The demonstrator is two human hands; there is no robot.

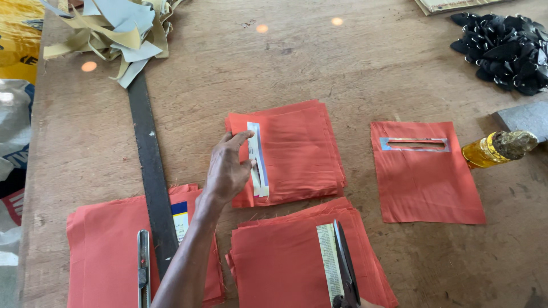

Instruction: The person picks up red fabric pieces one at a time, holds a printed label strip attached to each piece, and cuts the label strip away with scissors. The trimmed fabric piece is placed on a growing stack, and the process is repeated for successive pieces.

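Bright, even daylight on a wooden table (365, 63); small round light spots near its top edge; soft shadows, sharp focus.

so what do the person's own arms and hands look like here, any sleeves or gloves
Only the left hand and its forearm show fully. Both are bare: no glove, no sleeve reaching the forearm, no watch, ring or band visible. The forearm is slim and enters from the bottom edge of the picture. The right hand is only a sliver at the bottom edge, also bare as far as can be seen.
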